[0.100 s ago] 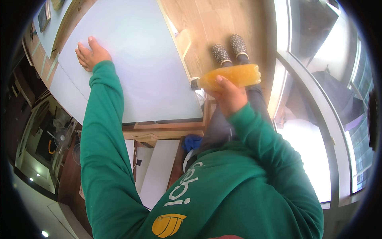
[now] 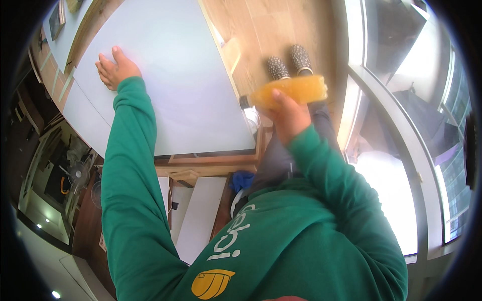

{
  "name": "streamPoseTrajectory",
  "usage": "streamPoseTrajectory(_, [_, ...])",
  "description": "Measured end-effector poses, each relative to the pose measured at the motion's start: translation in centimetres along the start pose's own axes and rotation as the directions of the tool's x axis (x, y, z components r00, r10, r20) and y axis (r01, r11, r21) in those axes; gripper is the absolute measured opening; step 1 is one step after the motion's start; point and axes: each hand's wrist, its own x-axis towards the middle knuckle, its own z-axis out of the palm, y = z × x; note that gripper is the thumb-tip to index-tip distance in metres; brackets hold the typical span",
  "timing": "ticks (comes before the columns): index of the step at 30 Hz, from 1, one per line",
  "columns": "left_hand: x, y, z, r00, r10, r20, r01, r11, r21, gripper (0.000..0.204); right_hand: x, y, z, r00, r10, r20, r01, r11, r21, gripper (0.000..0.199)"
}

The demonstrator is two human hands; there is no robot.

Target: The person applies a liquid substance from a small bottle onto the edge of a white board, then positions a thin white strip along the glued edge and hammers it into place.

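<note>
My right hand [image 2: 291, 118] is wrapped round a clear bottle [image 2: 306, 89] of orange-yellow liquid with a dark cap. The bottle lies sideways in the air, its cap toward the left, beside the right edge of a white tabletop [image 2: 186, 75]. My thumb presses on the side facing me, and motion softens the bottle's outline. Farther left, my left hand [image 2: 118, 69] rests on that tabletop, fingers spread and holding nothing. Both arms are in green sleeves.
Wooden flooring [image 2: 271, 30] and my patterned shoes [image 2: 289, 62] lie beyond the bottle. A white-framed window [image 2: 391, 110] runs along the right. Below the tabletop's near edge are white boards [image 2: 198, 205] and a blue cloth [image 2: 242, 180]. A fan [image 2: 78, 170] stands at the far left.
My right hand has shifted the bottle slightly up and left, toward the far side. My left hand stays in place on the tabletop.
</note>
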Motion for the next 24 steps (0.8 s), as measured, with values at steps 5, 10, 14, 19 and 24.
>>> streamPoseTrajectory(5, [-0.1, 0.0, 0.0, 1.0, 0.0, 0.004, 0.0, 1.0, -0.008, 0.073, 4.7, -2.1, 3.1, 0.97, -0.086, 0.227, 0.078, 0.996, 0.048, 0.043])
streamPoseTrajectory(10, [0.1, -0.2, 0.1, 1.0, 0.003, 0.003, -0.003, 1.0, -0.012, 0.073, 5.2, -2.1, 1.1, 0.985, 0.077, 0.154, -0.068, 0.996, -0.058, 0.038])
streamPoseTrajectory(14, [0.0, -0.2, 0.0, 1.0, -0.001, 0.005, 0.001, 1.0, -0.007, 0.073, 4.5, -1.8, -3.5, 0.932, 0.361, 0.03, -0.347, 0.915, -0.203, 0.04])
streamPoseTrajectory(19, [0.0, -0.3, 0.0, 1.0, -0.003, 0.005, 0.003, 1.0, 0.003, 0.073, 3.8, -1.8, -4.5, 0.97, 0.205, 0.133, -0.205, 0.979, -0.015, 0.044])
streamPoseTrajectory(24, [-0.2, 0.2, -0.2, 1.0, -0.007, 0.019, 0.007, 1.0, -0.027, 0.073, 0.6, 0.2, -4.6, 0.962, 0.233, 0.143, -0.249, 0.963, 0.106, 0.043])
